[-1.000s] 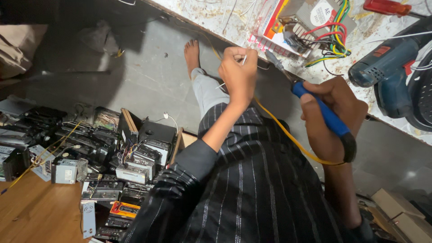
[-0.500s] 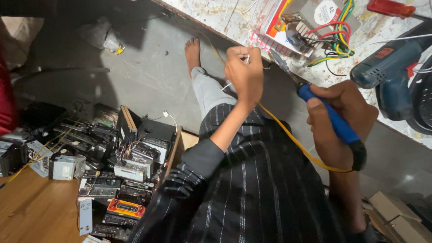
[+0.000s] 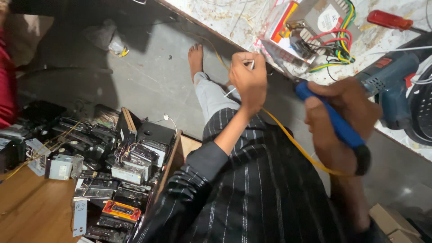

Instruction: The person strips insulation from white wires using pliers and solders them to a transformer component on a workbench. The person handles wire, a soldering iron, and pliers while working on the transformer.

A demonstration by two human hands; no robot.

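The landmark here is the open metal power unit (image 3: 321,22) lying on the speckled tabletop (image 3: 234,18), with red, yellow, green and black wires spilling from its near side. Beyond it lies a red-handled screwdriver (image 3: 388,20); beside it, toward the right, rests a blue power drill (image 3: 392,85), and past that the edge of a black grilled housing (image 3: 420,112).

The right hand (image 3: 342,121) is wrapped fully around the blue handle of a soldering iron (image 3: 335,119), all fingers closed on it. The iron's long axis runs on a slant, its tip end pointing up toward the near corner of the power unit, its black butt end pointing back toward the person's body. A yellow cord (image 3: 292,139) leaves the butt and curves across the striped black shirt (image 3: 252,193). The tip itself is too small to make out.

The left hand (image 3: 248,81) is just in front of the power unit at the tabletop's edge, its fingers pinched shut on a thin pale strand of solder wire (image 3: 230,91), which trails down from the hand toward the grey trouser leg (image 3: 211,96).

Nothing stands between the 2 hands and the unit. Well away from it, on the floor, sits a heap of old car stereo units (image 3: 112,180), and a bare foot (image 3: 195,56) rests on the grey floor (image 3: 148,76).
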